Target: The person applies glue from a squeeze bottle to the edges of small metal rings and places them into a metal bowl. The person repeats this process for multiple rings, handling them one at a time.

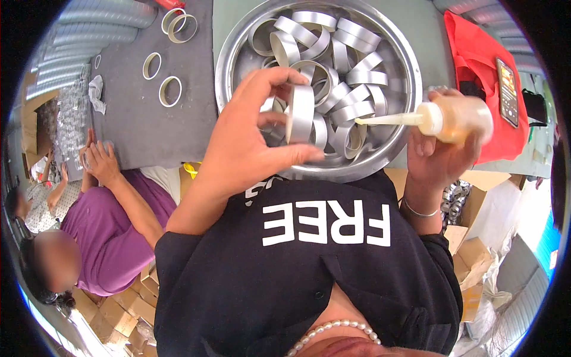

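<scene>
Over the round, shiny steel bowl's (416, 80) seven o'clock, our left hand (247, 140) pinches a silver cylindrical ring (302, 114) — probably light, stiff, slick, best gripped across its rims; our right hand (437, 153) wraps an amber-filled plastic bottle (467, 122), four o'clock.

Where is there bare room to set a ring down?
The dark mat is bare between its loose rings and the basin; so is the table strip between basin and red bag. The basin is crowded with silver rings.
</scene>
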Tool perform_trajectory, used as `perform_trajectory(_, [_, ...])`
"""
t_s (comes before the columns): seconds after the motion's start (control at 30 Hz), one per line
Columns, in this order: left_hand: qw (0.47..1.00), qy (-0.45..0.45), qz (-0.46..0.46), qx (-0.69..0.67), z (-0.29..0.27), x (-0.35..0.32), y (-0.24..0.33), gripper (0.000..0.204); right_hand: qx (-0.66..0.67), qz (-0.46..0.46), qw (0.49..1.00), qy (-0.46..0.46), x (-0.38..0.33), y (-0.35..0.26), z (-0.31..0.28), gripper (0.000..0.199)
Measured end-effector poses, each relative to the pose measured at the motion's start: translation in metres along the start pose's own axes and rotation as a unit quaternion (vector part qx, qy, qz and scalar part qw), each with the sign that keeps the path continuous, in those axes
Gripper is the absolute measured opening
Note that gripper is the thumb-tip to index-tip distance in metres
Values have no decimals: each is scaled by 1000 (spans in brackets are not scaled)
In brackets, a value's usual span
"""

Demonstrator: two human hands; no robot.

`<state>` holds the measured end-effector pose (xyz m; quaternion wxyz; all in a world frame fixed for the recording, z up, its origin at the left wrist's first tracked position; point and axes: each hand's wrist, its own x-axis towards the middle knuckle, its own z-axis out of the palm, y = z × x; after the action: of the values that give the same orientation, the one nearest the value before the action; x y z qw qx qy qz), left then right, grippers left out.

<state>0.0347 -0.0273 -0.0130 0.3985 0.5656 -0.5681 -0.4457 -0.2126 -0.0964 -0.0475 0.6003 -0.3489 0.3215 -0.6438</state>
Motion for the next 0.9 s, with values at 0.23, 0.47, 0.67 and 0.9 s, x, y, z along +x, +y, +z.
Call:
perform_trajectory(0.23, [874, -81, -191, -440, 9, -13, -6, 69, -141, -313, 873, -347, -13, -24, -3, 81])
perform_trajectory(0.47, [890, -60, -177, -416, 20, -19, -3, 81, -248, -399, 819, -330, -23, -22, 38, 54])
perform_trajectory(0.67, [946, -31, -78, -314, 19, -14, 4, 74, -289, -409, 819, -280, -31, -22, 40, 50])
perform_trajectory(0.9, [983, 32, 159, -88, 16, -5, 7, 74, -314, -241, 837, -379, -24, -53, 17, 65])
